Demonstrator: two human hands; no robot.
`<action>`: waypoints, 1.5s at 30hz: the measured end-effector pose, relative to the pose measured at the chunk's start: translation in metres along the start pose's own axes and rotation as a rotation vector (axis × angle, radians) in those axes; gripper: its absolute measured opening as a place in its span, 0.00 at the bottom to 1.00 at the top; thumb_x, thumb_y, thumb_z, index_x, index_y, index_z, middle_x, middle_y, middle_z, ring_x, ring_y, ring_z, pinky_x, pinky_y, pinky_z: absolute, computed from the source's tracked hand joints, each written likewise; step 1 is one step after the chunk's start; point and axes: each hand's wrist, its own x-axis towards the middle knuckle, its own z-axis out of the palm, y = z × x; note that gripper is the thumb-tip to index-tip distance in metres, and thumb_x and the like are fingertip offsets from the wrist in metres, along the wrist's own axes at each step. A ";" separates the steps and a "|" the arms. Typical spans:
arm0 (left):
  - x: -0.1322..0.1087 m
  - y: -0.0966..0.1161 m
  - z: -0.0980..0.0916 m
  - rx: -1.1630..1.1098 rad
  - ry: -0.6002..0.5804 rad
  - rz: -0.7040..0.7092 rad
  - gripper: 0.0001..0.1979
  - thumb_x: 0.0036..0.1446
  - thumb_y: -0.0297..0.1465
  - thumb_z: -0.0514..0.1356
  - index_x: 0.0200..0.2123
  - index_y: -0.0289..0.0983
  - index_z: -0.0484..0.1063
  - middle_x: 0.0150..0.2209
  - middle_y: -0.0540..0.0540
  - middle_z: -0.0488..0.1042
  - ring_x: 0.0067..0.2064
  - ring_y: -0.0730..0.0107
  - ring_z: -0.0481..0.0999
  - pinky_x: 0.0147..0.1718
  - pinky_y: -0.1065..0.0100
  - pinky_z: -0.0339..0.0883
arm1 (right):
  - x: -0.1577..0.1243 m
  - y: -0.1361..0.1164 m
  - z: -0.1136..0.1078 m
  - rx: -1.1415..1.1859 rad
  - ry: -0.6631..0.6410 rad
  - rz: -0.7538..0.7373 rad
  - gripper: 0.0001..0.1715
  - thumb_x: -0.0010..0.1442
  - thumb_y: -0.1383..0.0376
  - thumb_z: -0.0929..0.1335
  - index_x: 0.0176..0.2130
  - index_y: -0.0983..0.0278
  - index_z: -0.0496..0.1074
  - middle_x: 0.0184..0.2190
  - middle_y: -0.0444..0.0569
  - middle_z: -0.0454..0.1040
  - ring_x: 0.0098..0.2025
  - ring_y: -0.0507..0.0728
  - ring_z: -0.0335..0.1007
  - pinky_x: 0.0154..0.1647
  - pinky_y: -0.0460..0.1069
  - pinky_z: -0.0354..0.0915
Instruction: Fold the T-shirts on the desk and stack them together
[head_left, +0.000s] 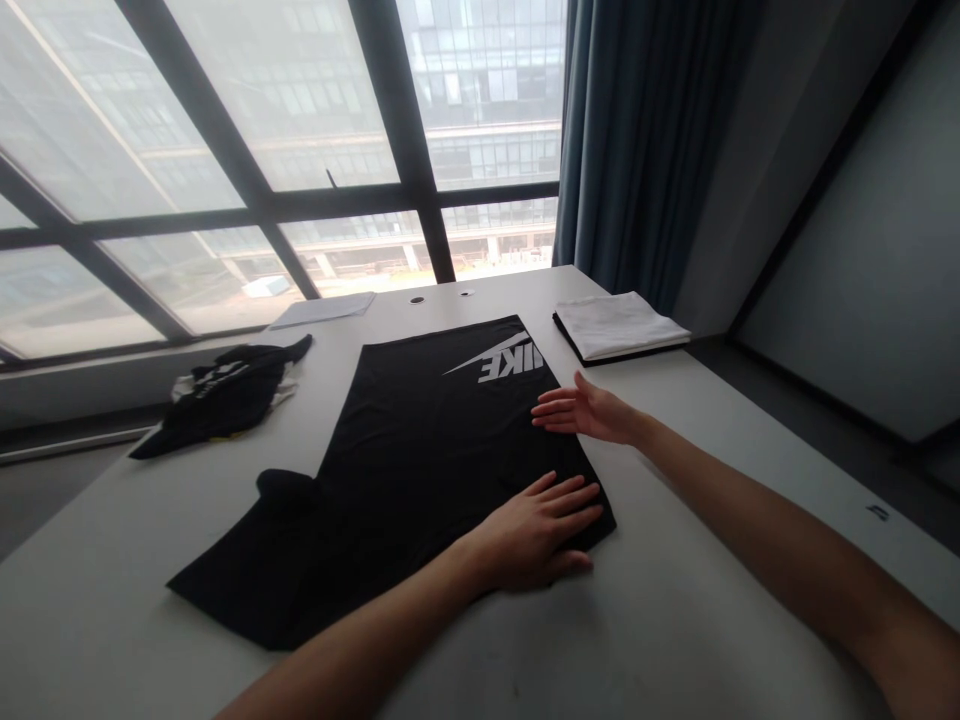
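Note:
A black shirt with white lettering near its far right corner lies folded lengthwise on the white table. One sleeve sticks out toward the near left. My left hand rests palm down on the shirt's near right part, fingers spread, holding nothing. Over the shirt's right edge, below the lettering, my right hand has its fingers stretched out to the left and grips nothing.
Folded white and black cloth lies at the back right. A crumpled dark garment lies at the left edge. A flat pale sheet is near the windows. Two round holes mark the table's far side. A blue curtain hangs behind.

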 end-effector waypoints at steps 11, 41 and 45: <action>-0.002 0.002 -0.002 -0.008 0.009 0.013 0.33 0.69 0.49 0.53 0.71 0.42 0.55 0.71 0.41 0.55 0.73 0.54 0.51 0.70 0.47 0.44 | 0.010 0.009 -0.030 -0.059 0.345 -0.286 0.37 0.68 0.39 0.53 0.51 0.59 0.73 0.58 0.58 0.74 0.63 0.66 0.67 0.65 0.67 0.62; -0.002 0.017 0.001 -0.010 -0.038 -0.021 0.38 0.69 0.52 0.50 0.74 0.40 0.47 0.73 0.40 0.48 0.74 0.51 0.47 0.70 0.44 0.41 | 0.007 0.031 -0.016 -1.404 0.077 -0.302 0.32 0.71 0.55 0.61 0.71 0.49 0.55 0.73 0.49 0.51 0.75 0.64 0.41 0.70 0.73 0.34; -0.003 0.019 0.011 0.000 -0.071 -0.013 0.40 0.68 0.54 0.50 0.74 0.39 0.46 0.73 0.38 0.47 0.74 0.49 0.46 0.70 0.42 0.39 | 0.009 0.035 -0.017 -1.420 0.062 -0.262 0.32 0.71 0.54 0.62 0.71 0.49 0.56 0.73 0.49 0.50 0.75 0.64 0.41 0.71 0.73 0.34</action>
